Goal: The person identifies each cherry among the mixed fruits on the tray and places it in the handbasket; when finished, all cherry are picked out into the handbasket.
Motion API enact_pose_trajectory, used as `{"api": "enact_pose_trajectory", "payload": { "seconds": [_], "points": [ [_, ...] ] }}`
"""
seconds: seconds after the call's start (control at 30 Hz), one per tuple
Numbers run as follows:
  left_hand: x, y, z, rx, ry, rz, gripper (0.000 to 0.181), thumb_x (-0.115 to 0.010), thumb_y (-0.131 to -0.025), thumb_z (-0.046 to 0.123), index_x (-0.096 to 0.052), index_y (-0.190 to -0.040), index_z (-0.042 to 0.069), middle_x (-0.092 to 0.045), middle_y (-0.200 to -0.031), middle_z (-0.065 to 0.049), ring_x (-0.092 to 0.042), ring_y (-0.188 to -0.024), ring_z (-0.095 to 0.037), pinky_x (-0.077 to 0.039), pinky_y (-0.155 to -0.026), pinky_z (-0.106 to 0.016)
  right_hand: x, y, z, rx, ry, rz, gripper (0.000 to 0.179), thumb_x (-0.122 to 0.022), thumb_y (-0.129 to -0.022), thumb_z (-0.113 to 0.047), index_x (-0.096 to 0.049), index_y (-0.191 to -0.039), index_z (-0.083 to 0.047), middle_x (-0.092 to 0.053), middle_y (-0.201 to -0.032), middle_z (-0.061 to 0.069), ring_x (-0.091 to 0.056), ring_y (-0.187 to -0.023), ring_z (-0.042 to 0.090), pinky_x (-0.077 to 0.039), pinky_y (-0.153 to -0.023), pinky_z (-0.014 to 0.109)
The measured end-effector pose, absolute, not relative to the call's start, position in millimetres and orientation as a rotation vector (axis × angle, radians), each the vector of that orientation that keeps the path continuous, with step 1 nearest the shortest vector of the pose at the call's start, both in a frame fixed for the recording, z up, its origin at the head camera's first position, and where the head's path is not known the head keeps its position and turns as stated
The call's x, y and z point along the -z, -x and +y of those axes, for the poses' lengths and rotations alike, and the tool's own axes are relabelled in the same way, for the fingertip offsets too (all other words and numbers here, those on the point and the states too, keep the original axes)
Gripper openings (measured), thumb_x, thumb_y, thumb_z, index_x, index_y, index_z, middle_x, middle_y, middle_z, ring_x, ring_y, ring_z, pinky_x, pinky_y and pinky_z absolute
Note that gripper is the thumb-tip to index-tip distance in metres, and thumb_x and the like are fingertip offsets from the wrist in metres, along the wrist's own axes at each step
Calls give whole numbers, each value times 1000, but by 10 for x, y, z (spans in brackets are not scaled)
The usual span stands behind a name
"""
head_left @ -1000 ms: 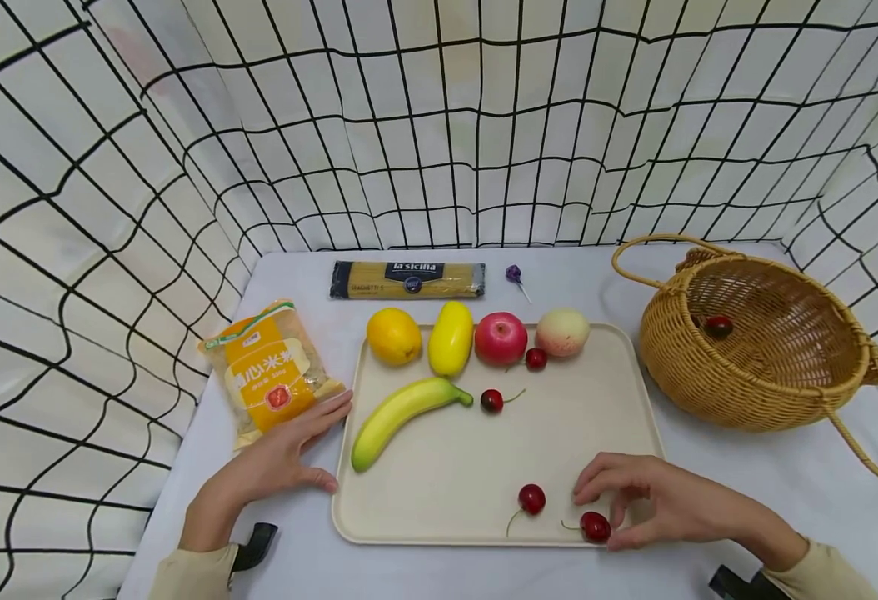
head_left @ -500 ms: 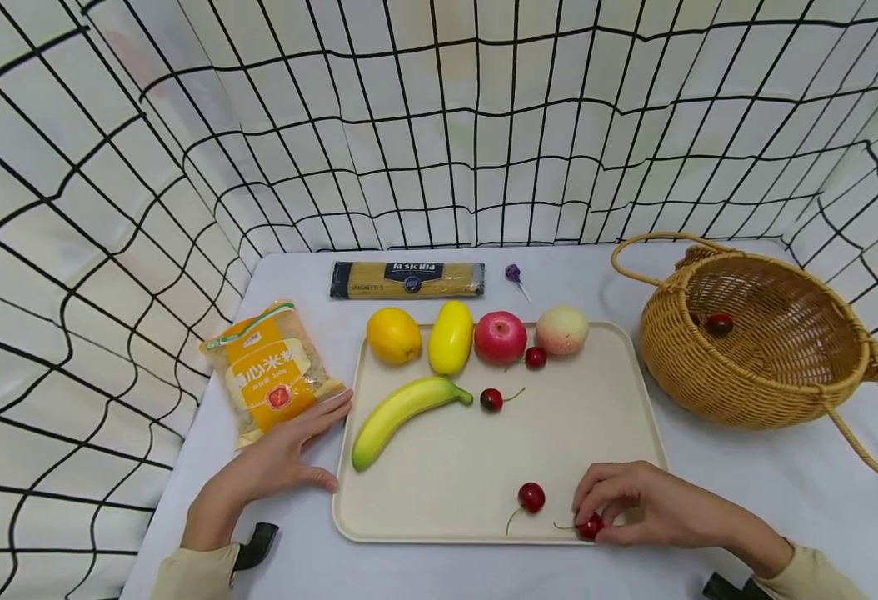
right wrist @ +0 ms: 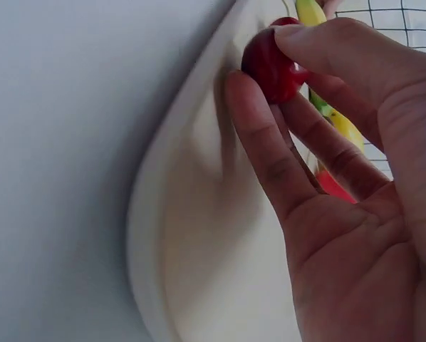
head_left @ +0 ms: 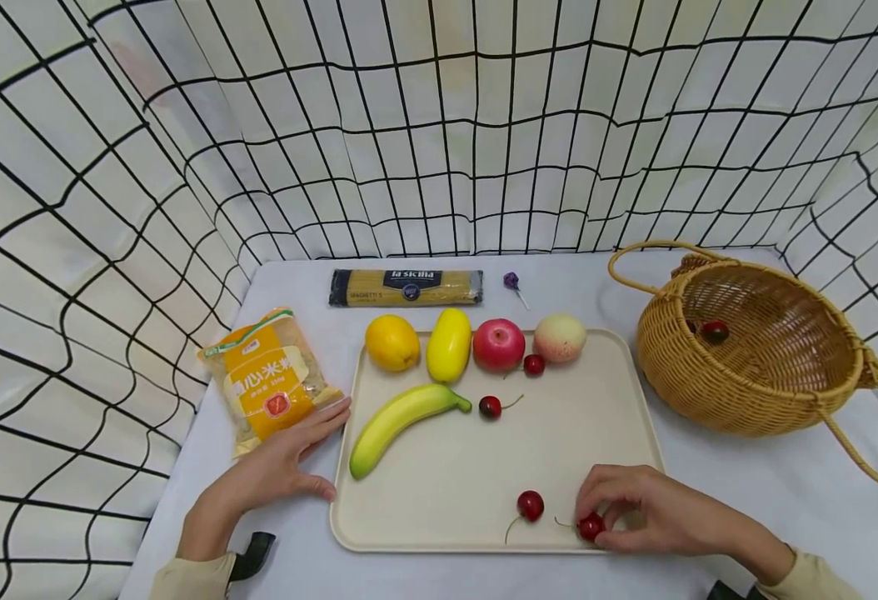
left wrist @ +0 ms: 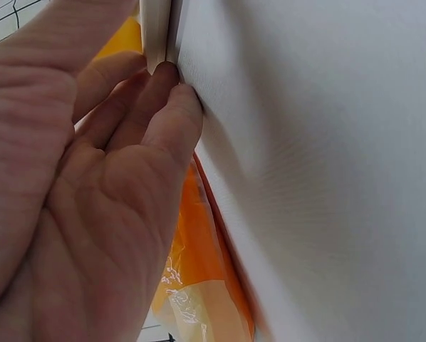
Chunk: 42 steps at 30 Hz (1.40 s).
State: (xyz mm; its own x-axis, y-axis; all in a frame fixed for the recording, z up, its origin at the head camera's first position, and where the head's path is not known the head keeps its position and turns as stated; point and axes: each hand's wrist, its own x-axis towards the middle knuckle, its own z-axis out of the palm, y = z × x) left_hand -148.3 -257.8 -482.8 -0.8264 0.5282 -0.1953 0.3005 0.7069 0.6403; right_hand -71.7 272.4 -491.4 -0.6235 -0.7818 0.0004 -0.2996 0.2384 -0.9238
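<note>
At the near right corner of the cream tray [head_left: 484,467], my right hand [head_left: 652,510] pinches a dark red cherry [head_left: 591,526] between thumb and fingers; the right wrist view shows this cherry [right wrist: 271,68] at the fingertips. Just left of it lies another cherry [head_left: 531,505] with its stem toward me. My left hand [head_left: 277,467] rests with extended fingers against the tray's left edge, beside the orange food bag [head_left: 270,375]. On the tray are a banana [head_left: 405,425], a cherry [head_left: 490,407] near its tip, and a cherry [head_left: 534,364] by the apple [head_left: 499,344].
A lemon [head_left: 392,342], a yellow oblong fruit [head_left: 450,344] and a peach [head_left: 560,337] line the tray's far edge. Behind them lie a spaghetti pack [head_left: 406,287] and a lollipop [head_left: 511,281]. The wicker basket [head_left: 739,400] at right holds a cherry [head_left: 714,332]. Black netting surrounds the table.
My right hand has closed its thumb and fingers on the near right cherry, which shifted slightly left. My left hand stays at the tray's edge.
</note>
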Motion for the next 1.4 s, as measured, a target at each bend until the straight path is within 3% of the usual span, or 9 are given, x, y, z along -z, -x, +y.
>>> {"api": "enact_pose_trajectory", "payload": {
  "seconds": [0.67,0.77,0.9,1.13,1.27,1.4],
  "points": [
    [4844,1465,-2596,-843,-694,2571,111,-91,-72,53,-43,-166,21,-34,-177,-3,-30,-163,-36,-14,-120,-1,4256,994,2981,1380,1018,2337,35,-80,-94,-3,-73,-126,-16,-73,-123,-1,-70,-110,7,-69,-84,31],
    [4835,1460,-2592,-838,-687,2576,111,-91,-72,53,-42,-166,22,-34,-177,-2,-31,-164,-35,-20,-126,-8,4118,1031,3043,1310,1006,2433,37,-82,-93,-5,-74,-126,-20,-73,-124,-6,-71,-109,6,-68,-86,27],
    [4828,1459,-2585,-825,-680,2583,111,-91,-72,53,-42,-166,22,-34,-177,-2,-31,-164,-35,-30,-131,-27,3931,1113,3140,1248,1017,2533,42,-83,-91,-2,-74,-127,-22,-72,-126,-11,-71,-111,5,-66,-88,23],
    [4832,1460,-2568,-806,-677,2581,112,-91,-72,55,-42,-166,22,-34,-177,-3,-32,-163,-35,-33,-128,-51,3621,1325,3335,1199,1149,2708,58,-85,-78,17,-76,-126,-15,-73,-124,-6,-66,-112,4,-60,-86,13],
    [4832,1464,-2561,-807,-680,2581,112,-91,-72,55,-41,-167,22,-33,-177,-3,-32,-163,-36,-33,-126,-56,3466,1446,3451,1171,1117,2784,60,-83,-75,21,-75,-125,-11,-72,-123,-7,-68,-104,4,-61,-80,12],
    [4832,1458,-2575,-791,-688,2598,113,-91,-71,56,-42,-166,21,-35,-177,-2,-34,-163,-35,-35,-127,-52,3383,1562,3548,1124,1022,2843,56,-82,-80,18,-74,-126,-13,-72,-122,-7,-70,-99,2,-60,-78,12]
  ]
}}
